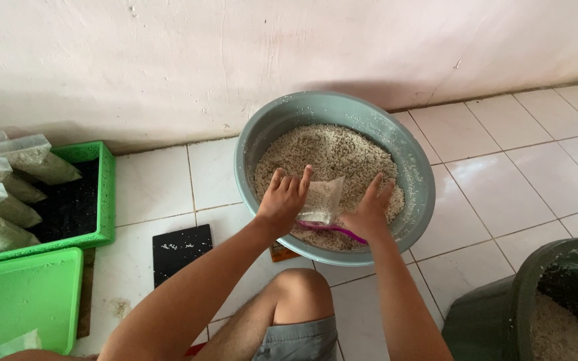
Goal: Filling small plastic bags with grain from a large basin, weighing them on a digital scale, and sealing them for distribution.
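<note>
Nearest the camera, a bent bare knee [299,284] above grey shorts [300,341] sits between the person's two forearms on the white tiled floor [503,174]. At the lower right stands a dark green plastic bin [496,314] holding pale grain, and at the lower left lies a flat bright green plastic lid [21,301]. A small black flat square [182,251], dusted with a few grains, lies on the tiles just left of the knee.

Further out, both hands reach into a round grey-blue plastic basin [416,174] filled with pale, crumbly grain [329,150]. The left hand [283,199] is closed on the left edge of a small clear plastic bag [322,199], its fingers curled over the top. The right hand [370,210] is at the bag's right edge with its fingers spread and slightly bent; whether it grips the bag cannot be told. The bag sits upright between the two hands, over the near part of the grain. A magenta plastic scoop handle [332,229] shows just under the bag, on the grain near the basin's front rim.

To the far left, a green perforated plastic crate [105,194] holds several filled clear bags [15,177] lying on their sides in a stack. Behind everything rises a pale pinkish plaster wall [235,53].
</note>
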